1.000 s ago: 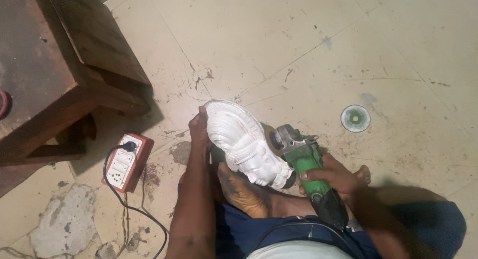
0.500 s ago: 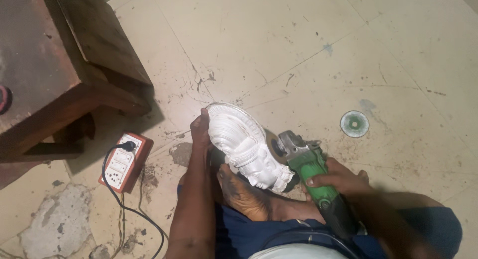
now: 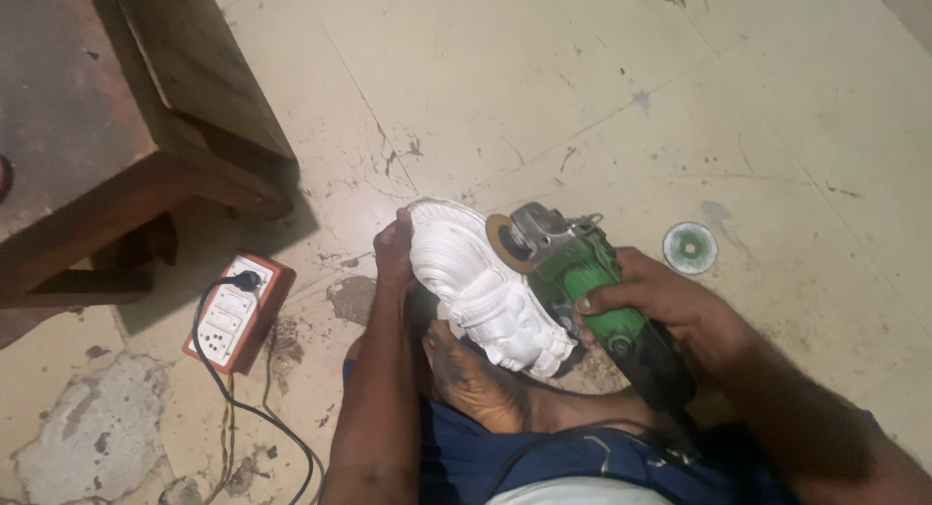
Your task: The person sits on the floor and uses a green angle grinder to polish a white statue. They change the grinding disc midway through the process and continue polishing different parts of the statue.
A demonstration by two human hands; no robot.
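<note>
Our grinder (image 3: 573, 277) has moved up against the white carving (image 3: 476, 286); right fingers (image 3: 607, 299) wrap it, left fingers (image 3: 393, 248) grip the carving's edge.

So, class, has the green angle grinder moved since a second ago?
Yes. The angle grinder has shifted away from the person, up the white carving, now level with the loose floor disc.

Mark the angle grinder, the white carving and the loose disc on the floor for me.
angle grinder (image 3: 582, 272): head view, on its green body.
white carving (image 3: 481, 286): head view, on the ribbed middle of its face.
loose disc (image 3: 690, 248): head view, on its centre, lying flat on the floor.
</note>
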